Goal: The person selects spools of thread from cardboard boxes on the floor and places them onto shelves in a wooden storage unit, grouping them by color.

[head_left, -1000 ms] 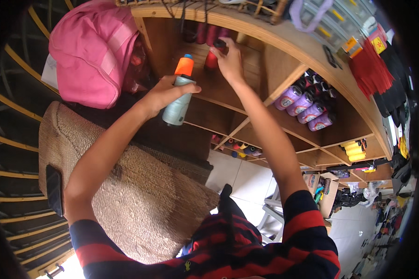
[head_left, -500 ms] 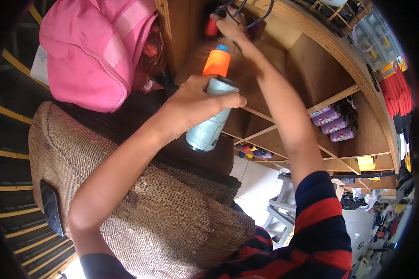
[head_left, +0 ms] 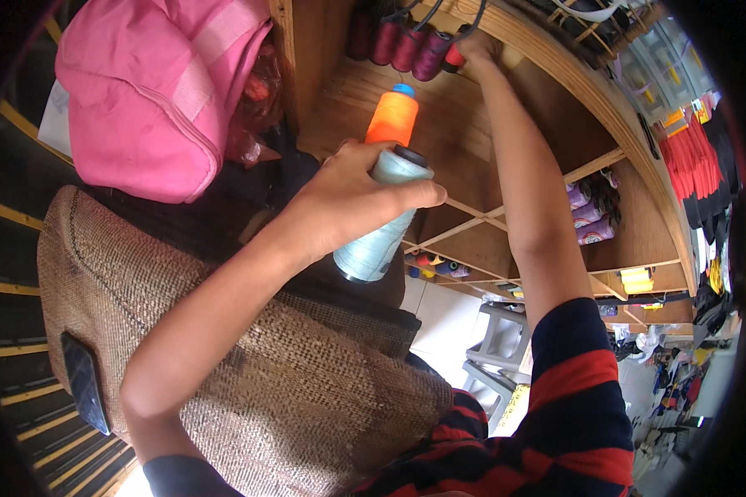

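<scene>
My left hand is closed around a light blue cone of thread, tilted in front of the wooden shelf. Just beyond the fingers is an orange thread spool with a blue top; whether this hand also holds it I cannot tell. Deep in the upper shelf compartment, my right hand grips a red thread spool, its fingers partly hidden by dark cables. That spool is at the right end of a row of dark red and purple thread spools.
The wooden shelf has dividers and a curved edge; purple-labelled spools fill another compartment. Black cables hang before the upper opening. At left are a pink bag, a brown woven cover and a phone. Grey stools stand below.
My right hand has moved rightward inside the compartment with the red spool, and the row of dark red spools now shows. My left hand keeps the light blue cone almost in place.
</scene>
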A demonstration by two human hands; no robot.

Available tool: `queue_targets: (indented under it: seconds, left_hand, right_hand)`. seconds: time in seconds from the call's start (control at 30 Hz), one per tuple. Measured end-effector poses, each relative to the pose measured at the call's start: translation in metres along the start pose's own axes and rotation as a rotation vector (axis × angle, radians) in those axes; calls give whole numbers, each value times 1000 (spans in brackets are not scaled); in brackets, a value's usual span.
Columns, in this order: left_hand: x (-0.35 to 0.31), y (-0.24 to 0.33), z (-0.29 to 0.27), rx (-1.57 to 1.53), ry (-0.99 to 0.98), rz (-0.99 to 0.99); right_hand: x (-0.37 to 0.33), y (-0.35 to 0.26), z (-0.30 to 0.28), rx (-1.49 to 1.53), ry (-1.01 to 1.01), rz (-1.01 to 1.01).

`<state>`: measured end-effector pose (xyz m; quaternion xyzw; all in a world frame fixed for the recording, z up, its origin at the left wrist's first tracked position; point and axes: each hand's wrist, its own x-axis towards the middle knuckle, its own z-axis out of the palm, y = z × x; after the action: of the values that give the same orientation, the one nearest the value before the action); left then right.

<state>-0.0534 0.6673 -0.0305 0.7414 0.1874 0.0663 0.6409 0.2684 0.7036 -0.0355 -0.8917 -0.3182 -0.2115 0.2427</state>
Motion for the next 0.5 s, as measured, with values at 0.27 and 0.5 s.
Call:
queue_targets:
  seconds: [0.27,0.5]
  left_hand:
    - [3,1,-2,-3,35,10]
    - [5,-1,-2,-51,54,92]
  right_hand:
    - [41,-21,26,126,-32,-265]
    - [55,-27,50,143,-77,-298]
